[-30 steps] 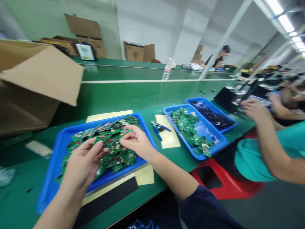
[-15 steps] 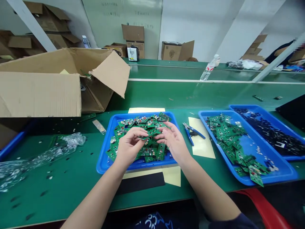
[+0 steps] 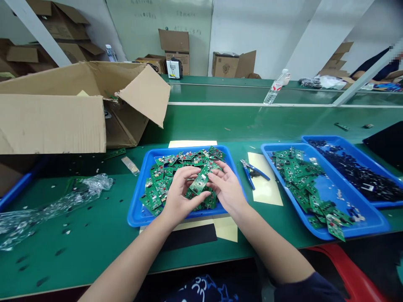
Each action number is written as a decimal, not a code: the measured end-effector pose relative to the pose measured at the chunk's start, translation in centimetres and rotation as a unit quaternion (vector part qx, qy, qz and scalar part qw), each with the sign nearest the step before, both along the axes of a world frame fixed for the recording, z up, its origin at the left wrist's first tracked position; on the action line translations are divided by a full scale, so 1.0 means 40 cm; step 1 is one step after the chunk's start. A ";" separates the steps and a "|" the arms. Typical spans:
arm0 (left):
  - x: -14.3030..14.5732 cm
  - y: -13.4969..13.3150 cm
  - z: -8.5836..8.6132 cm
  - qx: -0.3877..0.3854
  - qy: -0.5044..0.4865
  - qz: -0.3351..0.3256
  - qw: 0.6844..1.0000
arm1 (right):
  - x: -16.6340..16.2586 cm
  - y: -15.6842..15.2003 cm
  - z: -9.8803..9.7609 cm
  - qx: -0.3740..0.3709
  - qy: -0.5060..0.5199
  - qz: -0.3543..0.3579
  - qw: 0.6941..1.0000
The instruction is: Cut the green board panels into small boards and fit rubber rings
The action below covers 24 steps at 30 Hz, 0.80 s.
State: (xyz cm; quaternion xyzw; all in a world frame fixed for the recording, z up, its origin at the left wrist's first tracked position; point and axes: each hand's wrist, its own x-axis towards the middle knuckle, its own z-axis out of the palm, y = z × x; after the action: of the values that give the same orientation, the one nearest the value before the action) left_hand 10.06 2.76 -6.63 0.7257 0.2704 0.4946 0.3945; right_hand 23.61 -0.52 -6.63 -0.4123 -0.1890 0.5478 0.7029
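A green circuit board (image 3: 200,180) with small components is held tilted, face up, above a blue tray (image 3: 134,214) heaped with similar boards. My right hand (image 3: 229,188) grips its right side between thumb and fingers. At the board's left edge is my left hand (image 3: 181,191), its thumb spread away from the curled fingers. The left fingertips are partly hidden, and whether they touch the board is unclear. Blue-handled cutting pliers (image 3: 254,171) lie right of the tray on a yellow paper sheet (image 3: 267,188).
To the right, a second blue tray (image 3: 296,214) holds more boards, and another tray (image 3: 385,204) holds small black parts. A large cardboard box (image 3: 50,123) stands at the left, above crumpled clear plastic (image 3: 97,183). A black strip (image 3: 192,238) lies in front. A water bottle (image 3: 273,92) stands behind.
The board, earlier seen nearly edge-on at the left fingers, now shows its face. My right hand has closed on it, and the left thumb has spread away.
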 end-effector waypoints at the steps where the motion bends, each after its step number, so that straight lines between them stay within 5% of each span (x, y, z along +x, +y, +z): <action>1: 0.005 -0.002 -0.002 -0.045 -0.019 0.019 0.999 | -0.006 -0.003 -0.001 -0.002 0.003 0.000 1.000; 6: 0.017 -0.007 -0.009 -0.283 -0.100 0.034 0.953 | -0.028 -0.018 -0.003 0.011 -0.029 0.012 0.999; 13: -0.010 0.033 0.033 -0.364 -0.201 0.047 0.908 | -0.003 -0.035 -0.002 0.119 -0.197 0.079 0.970; 19: -0.025 0.038 0.051 -0.434 -0.134 -0.022 0.891 | 0.020 -0.047 -0.010 0.153 -0.419 0.053 0.893; 24: -0.012 0.016 0.046 -0.464 -0.132 -0.079 0.872 | 0.019 -0.045 -0.009 0.174 -0.500 0.047 0.847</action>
State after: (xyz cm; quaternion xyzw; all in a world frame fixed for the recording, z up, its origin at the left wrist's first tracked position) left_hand 9.59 3.41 -4.77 0.4062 0.3554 0.3709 0.7557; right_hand 24.39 -2.32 -6.98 -0.4919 -0.6262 0.2584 0.5470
